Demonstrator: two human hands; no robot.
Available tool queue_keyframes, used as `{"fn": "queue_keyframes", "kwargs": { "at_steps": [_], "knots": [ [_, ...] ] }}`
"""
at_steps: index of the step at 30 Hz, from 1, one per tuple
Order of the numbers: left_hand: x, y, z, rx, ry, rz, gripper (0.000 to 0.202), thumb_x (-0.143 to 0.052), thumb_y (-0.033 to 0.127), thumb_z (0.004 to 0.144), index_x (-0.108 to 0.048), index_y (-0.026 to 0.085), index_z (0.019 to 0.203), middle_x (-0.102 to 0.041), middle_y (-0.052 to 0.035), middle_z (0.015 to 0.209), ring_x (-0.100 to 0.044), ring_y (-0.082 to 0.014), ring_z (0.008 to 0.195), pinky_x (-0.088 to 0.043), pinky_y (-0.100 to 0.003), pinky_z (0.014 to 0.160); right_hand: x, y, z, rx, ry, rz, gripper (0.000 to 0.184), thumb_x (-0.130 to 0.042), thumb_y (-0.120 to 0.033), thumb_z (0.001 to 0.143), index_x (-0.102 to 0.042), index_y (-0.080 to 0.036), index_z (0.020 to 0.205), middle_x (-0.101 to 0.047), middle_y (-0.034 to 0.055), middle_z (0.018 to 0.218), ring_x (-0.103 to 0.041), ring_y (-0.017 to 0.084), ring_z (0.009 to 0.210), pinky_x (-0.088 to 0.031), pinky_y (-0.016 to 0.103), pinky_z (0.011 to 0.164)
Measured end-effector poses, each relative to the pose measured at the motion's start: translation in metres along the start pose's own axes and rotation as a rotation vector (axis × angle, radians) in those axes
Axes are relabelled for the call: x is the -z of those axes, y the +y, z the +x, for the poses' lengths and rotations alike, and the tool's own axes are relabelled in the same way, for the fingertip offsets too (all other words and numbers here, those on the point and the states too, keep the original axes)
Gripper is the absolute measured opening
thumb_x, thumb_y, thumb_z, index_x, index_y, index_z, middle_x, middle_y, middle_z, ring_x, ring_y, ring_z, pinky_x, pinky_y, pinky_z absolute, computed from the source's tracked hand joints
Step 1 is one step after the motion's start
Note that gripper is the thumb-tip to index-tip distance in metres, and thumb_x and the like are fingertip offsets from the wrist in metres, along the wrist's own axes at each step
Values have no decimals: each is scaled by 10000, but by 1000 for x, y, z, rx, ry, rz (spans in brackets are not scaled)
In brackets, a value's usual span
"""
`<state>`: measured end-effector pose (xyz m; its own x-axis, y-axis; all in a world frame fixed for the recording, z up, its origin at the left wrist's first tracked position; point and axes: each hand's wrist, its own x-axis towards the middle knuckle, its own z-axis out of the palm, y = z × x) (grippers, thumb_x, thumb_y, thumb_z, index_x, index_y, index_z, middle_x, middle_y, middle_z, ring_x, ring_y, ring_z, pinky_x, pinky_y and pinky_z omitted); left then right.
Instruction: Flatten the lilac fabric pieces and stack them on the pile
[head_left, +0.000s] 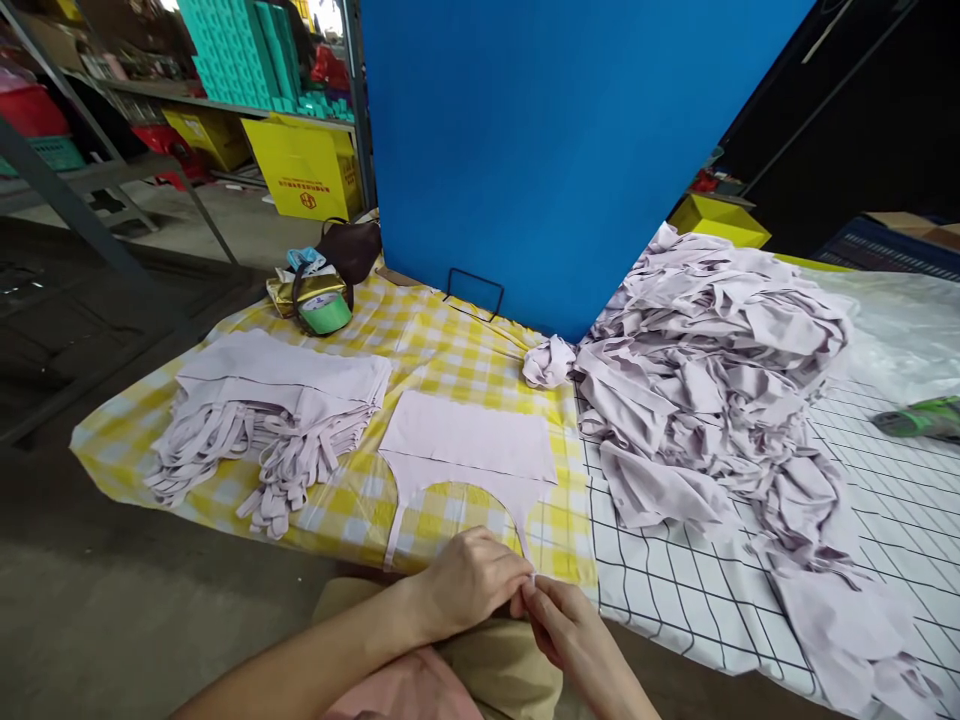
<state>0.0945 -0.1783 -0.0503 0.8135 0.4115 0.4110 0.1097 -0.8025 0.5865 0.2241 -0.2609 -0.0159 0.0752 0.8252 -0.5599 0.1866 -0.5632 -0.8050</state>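
A pale lilac strappy top (pixel 469 440) lies flat on a yellow checked cloth (pixel 450 350), its two straps pointing toward me. My left hand (pixel 484 570) is closed at the end of the right-hand strap (pixel 523 540), just at the table's front edge. Right beside it, my right hand (pixel 562 615) pinches the same strap end between thumb and fingers, the fingertips of both hands meeting. The other strap (pixel 394 535) hangs toward the edge, untouched. To the left is a neat stack of the same tops (pixel 285 385), straps bunched toward me.
A large heap of crumpled lilac tops (pixel 697 370) covers the right side, over a white grid-patterned cloth (pixel 645 570). A blue panel (pixel 540 150) stands upright behind. A roll of green tape (pixel 326 313) and a dark bag (pixel 356 248) sit back left. One balled piece (pixel 549 362) lies near the panel.
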Motion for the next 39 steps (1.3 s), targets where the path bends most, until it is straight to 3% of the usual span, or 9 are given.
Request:
{"fn": "queue_keyframes", "kwargs": {
  "at_steps": [6,13,16,19,22,27,31,35,39],
  "knots": [
    [15,2,8,249,-150,-109,172,-489,180,826,-655,162,780,-696,-16,740,-614,-135,672,-406,-228,662,2,8,0,18,-35,-81,454,-363,-584,808,-473,-188,615,-254,-85,426,-221,75,407,-147,220,410],
    [30,3,19,604,-218,-627,154,-504,197,747,-632,126,700,-616,5,572,-567,-101,532,-377,-166,493,16,14,5,-16,-149,-54,481,-366,-612,804,-495,-181,634,-247,-87,442,-214,77,415,-171,220,413],
    [24,-2,21,727,-220,-794,143,-516,245,722,-573,127,663,-535,39,476,-539,-92,430,-375,-166,443,16,22,8,147,143,-218,367,-455,-525,797,-550,-177,865,-412,-44,571,-408,122,520,-331,239,501],
    [22,-5,24,856,-241,-883,131,-541,261,669,-522,142,619,-492,57,418,-511,-90,365,-341,-161,382,8,28,11,361,527,-341,468,-552,-398,751,-432,-210,1162,-543,52,917,-540,217,866,-436,327,715],
    [23,-3,31,944,-253,-910,93,-528,236,624,-503,154,589,-478,65,396,-460,-82,309,-310,-162,336,-6,26,15,514,514,-303,481,-528,-303,764,-367,-218,1208,-537,89,1097,-539,220,1020,-447,341,819],
    [21,-2,40,997,-182,-795,92,-477,193,584,-471,157,499,-412,73,365,-351,-57,275,-227,-171,306,-18,21,24,542,497,-245,232,-391,-277,863,-416,-187,1075,-601,49,831,-602,153,680,-481,248,601],
    [22,-7,42,1023,-149,-875,160,-491,224,605,-405,168,481,-323,90,355,-244,-33,316,-158,-179,341,-12,21,32,669,553,-454,148,-380,-244,893,-492,-201,979,-576,42,815,-587,140,675,-462,222,588],
    [26,-16,45,981,-233,-1001,203,-489,246,658,-371,176,508,-272,97,382,-176,-38,366,-137,-202,383,-2,16,38,796,622,-665,187,-343,-217,919,-522,-203,865,-507,6,718,-523,108,553,-405,193,504],
    [24,-36,53,781,-123,-527,122,-503,226,728,-527,147,639,-439,50,525,-393,-85,490,-313,-208,487,11,5,52,784,644,-682,230,-340,-243,918,-518,-199,778,-491,5,708,-504,110,558,-396,206,532]
  ]
}}
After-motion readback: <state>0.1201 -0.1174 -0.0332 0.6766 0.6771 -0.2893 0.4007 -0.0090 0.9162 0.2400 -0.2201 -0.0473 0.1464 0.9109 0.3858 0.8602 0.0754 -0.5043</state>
